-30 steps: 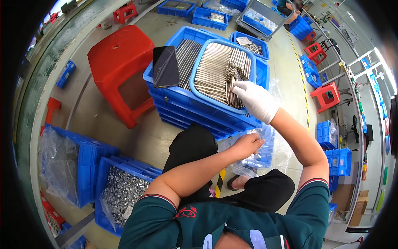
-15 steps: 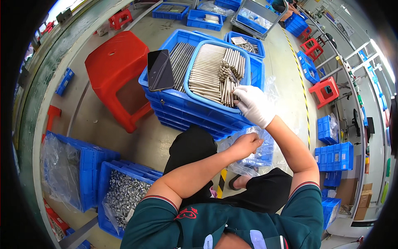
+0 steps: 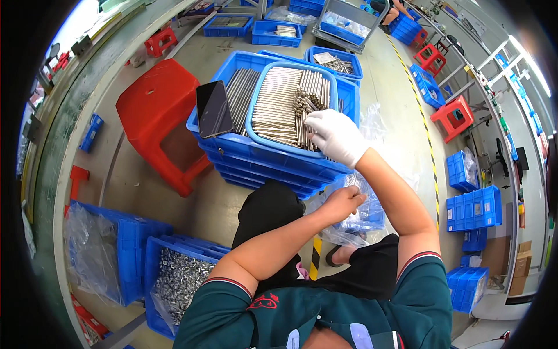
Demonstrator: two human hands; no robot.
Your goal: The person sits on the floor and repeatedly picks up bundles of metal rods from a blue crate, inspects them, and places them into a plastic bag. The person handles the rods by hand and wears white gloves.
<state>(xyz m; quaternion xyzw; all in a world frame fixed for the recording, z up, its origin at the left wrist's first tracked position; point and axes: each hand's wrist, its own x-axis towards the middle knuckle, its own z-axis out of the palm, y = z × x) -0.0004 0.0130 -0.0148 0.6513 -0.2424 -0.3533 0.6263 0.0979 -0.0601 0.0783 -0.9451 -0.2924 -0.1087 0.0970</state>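
Concrete workshop floor, bins everywhere, yellow-black tape line running down the right side. Person seated, stack of blue crates (image 3: 256, 166) directly ahead. Top crate has a blue tray (image 3: 258, 135) full of metal rods (image 3: 279, 110) laid in neat rows; a few loose rods piled crosswise near its right end. Right hand (image 3: 336, 136), white glove, sits on the tray's right near corner, fingers curled down onto the rod ends; whether it actually pinches any, cannot tell. Left hand (image 3: 344, 200), bare, is nearer and lower, closed on the edge of a clear plastic bag (image 3: 363, 212) hanging over the lap just beside the crate stack. Black phone (image 3: 214, 109) lies face up on the crate's left end, next to more rods outside the tray. Red plastic stool (image 3: 160, 113) stands left of the stack. Near left: blue crate of small silver parts (image 3: 177, 282) lined with plastic. Far: more blue crates (image 3: 276, 32), a metal cart, small red stools on the right.
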